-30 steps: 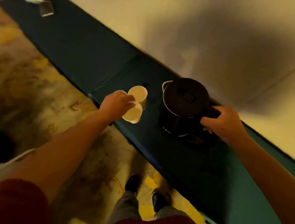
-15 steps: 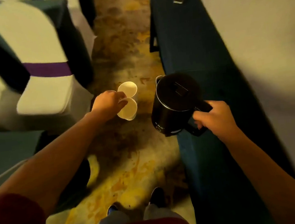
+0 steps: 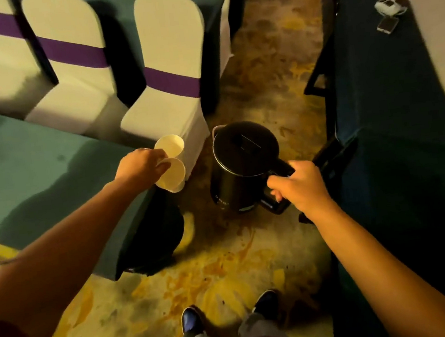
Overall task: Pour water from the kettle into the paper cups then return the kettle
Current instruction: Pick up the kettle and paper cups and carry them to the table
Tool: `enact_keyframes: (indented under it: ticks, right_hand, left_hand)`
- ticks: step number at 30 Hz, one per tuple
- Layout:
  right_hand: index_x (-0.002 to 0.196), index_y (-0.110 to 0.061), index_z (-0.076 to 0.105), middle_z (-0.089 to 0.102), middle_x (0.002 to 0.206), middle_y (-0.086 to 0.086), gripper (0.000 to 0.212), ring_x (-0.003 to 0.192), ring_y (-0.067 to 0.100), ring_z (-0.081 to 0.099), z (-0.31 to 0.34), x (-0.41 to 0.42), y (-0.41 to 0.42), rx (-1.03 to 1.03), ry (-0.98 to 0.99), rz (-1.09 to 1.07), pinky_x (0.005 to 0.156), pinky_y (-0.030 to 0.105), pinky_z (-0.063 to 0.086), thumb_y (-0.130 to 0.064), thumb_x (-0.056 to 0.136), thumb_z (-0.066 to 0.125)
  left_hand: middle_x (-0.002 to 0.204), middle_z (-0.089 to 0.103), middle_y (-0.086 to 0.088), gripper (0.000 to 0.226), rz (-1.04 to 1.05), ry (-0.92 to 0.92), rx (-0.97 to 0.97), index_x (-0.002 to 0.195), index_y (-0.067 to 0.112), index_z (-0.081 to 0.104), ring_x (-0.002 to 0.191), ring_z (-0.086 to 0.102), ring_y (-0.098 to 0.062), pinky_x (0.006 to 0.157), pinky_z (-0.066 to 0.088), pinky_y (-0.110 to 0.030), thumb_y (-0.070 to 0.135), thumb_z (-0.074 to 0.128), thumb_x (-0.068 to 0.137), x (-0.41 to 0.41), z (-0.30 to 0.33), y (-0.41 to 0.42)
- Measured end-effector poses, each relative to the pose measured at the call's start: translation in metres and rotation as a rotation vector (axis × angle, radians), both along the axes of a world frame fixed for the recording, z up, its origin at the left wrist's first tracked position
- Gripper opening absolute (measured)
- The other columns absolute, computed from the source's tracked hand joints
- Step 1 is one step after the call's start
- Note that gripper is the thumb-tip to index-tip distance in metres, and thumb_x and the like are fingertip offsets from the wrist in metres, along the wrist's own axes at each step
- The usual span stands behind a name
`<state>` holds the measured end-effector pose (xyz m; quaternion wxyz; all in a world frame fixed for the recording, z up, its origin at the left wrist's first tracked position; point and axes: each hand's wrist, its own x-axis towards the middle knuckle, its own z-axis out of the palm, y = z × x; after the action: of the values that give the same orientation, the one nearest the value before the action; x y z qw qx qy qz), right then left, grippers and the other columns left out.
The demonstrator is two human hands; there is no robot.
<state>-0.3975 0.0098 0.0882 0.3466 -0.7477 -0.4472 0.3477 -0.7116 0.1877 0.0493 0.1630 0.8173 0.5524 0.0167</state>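
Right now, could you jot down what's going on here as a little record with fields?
left hand: holds two paper cups, mouths facing the camera
right hand: grips the black kettle by its handle
kettle: lid shut, upright, carried above the carpet
pouring: not begun
green table: at left, beside the cups
dark side table: at right, with a phone on its far end
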Motion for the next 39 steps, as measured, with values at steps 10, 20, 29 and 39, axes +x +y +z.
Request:
enact_keyframes:
  ticks: [10,20,29,39]
  right_hand:
    - [0.064,-0.029,0.071,0.066,0.044,0.001,0.012,0.045,0.016,0.068,-0.010,-0.132,0.052,-0.004,-0.001,0.092,0.054,0.041,0.061,-0.039,0.057,0.070]
    - [0.063,-0.018,0.068,0.065,0.046,0.001,0.027,0.042,0.014,0.064,-0.032,-0.202,0.129,-0.024,0.054,0.227,0.044,0.028,0.050,-0.043,0.053,0.065]
    - [0.057,-0.009,0.063,0.063,0.044,-0.002,0.028,0.036,0.004,0.055,-0.052,-0.254,0.165,-0.090,0.033,0.205,0.035,0.015,0.038,-0.036,0.058,0.067]
    - [0.063,-0.018,0.067,0.065,0.045,-0.008,0.016,0.044,0.005,0.063,-0.085,-0.351,0.159,-0.159,0.030,-0.073,0.039,0.015,0.044,-0.034,0.064,0.068]
  left_hand:
    - [0.104,0.074,-0.014,0.034,0.111,-0.010,0.054,0.119,0.011,0.069,0.078,0.065,-0.026,0.063,0.046,-0.031,0.036,0.061,0.098,-0.138,-0.008,0.008]
    - [0.103,0.073,-0.012,0.032,0.292,0.068,0.036,0.116,0.013,0.069,0.079,0.065,-0.025,0.063,0.042,-0.030,0.038,0.061,0.097,-0.213,-0.035,0.025]
    - [0.104,0.074,-0.012,0.033,0.271,0.096,-0.022,0.119,0.015,0.069,0.084,0.069,-0.027,0.063,0.044,-0.030,0.038,0.061,0.097,-0.265,-0.075,0.051]
    - [0.101,0.072,-0.012,0.026,0.061,0.048,-0.012,0.109,0.018,0.071,0.083,0.068,-0.028,0.060,0.045,-0.030,0.038,0.063,0.095,-0.331,-0.124,0.090]
